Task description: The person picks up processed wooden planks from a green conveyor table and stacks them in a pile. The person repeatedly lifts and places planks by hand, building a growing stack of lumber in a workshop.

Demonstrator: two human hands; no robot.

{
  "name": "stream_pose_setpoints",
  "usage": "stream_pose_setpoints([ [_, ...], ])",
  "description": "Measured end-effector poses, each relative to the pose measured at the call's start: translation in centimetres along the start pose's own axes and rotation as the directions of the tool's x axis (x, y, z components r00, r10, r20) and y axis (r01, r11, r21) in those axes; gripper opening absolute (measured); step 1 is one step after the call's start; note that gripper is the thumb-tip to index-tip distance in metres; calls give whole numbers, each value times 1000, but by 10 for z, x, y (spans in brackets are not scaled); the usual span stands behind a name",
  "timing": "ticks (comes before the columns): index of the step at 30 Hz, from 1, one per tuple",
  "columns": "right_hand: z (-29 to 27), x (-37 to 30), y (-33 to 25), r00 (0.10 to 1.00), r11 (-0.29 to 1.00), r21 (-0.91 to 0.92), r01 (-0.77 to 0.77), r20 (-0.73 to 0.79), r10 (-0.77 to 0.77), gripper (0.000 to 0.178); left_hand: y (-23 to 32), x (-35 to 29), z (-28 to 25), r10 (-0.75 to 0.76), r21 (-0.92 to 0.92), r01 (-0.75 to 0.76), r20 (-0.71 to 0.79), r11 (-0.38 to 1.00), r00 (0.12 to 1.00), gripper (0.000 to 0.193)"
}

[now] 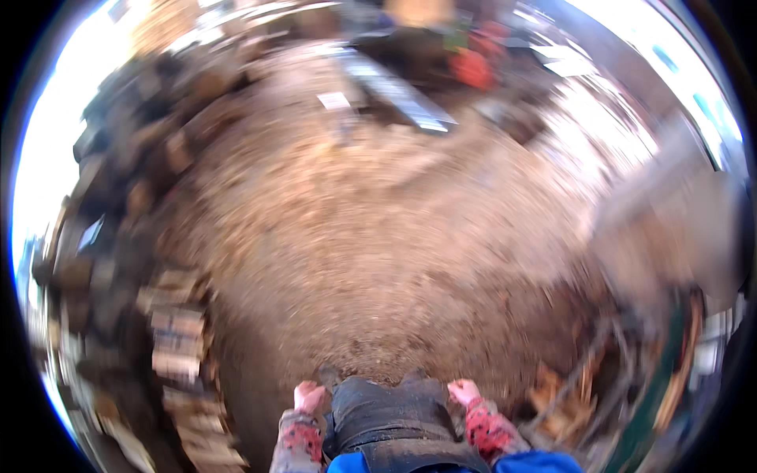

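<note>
I see the left hand and right hand flanking dark trousers above brown ground; I cannot tell whether either grip is closed.

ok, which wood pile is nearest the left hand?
The pale stacked wood, lower left, out beyond the left hand. The dark log heap sits farther up that side; the loose orange-brown wood lies out past the right hand.

From well above the left hand and right hand, the fisheye head view faces down and forward, over ground beyond them.
</note>
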State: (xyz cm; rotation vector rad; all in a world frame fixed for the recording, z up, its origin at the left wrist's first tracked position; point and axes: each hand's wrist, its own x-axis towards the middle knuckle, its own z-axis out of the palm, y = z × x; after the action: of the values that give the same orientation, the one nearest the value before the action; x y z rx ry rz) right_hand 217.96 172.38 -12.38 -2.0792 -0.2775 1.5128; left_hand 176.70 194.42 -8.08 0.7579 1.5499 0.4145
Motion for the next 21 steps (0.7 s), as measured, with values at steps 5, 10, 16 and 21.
stream_pose_setpoints([
  [5, -50, -17, 20, 984, 970, -240, 43, -157, -83, 28, 11, 2, 30, -38, 226, 23, 60, 974, 997, 11],
  [10, -56, -6, 47, 965, 999, -34, 0, -264, -9, 34, 21, 0, 50, -78, 602, -72, 219, 795, 972, 25],
  [16, -59, -2, 25, 926, 999, 45, 14, -378, 4, 40, 56, 54, 108, -341, 809, -70, 322, 583, 883, 40],
  [21, -86, 8, 38, 825, 971, 238, 6, -550, 130, 36, 107, 146, 211, -457, 807, -54, 386, 588, 802, 46],
])
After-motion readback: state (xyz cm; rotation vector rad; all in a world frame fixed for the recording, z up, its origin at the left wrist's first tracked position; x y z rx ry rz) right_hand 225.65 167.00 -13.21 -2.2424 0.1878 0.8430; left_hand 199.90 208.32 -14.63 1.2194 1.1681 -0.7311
